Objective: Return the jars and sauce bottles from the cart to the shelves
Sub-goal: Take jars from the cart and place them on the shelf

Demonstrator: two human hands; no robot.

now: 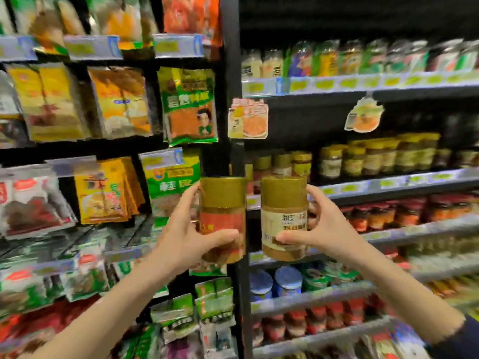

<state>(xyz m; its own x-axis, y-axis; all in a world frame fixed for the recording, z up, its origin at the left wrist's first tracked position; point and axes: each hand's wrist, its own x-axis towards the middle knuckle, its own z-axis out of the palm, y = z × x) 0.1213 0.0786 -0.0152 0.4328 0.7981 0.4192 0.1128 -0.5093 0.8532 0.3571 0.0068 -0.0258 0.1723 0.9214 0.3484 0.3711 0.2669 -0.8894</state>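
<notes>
Now, at nine o'clock, yellow and green plastic spice packets [114,104] hang in rows. Toward centre, the left hand [181,242] curls thumb and fingers round an upright gold-lidded glass jar with a red label [223,216]. Just beside it at three o'clock, not touching, a gold-lidded jar with a cream label [283,216] is grasped by the right hand [329,229]. Both jars are held in the air before the black shelf post [233,73]. At two o'clock, similar gold-capped jars [375,156] line a shelf [388,183].

- The right-hand shelves [427,92] are black, with pale price strips [363,187] along each edge.
- Top: upright bags [324,58].
- Next down: gold-lidded jars [373,156] in rows.
- Lower: red jars [404,213], then blue-lidded jars [287,279].
- The left-hand shelves [90,47] carry yellow and green packets [189,107].
</notes>
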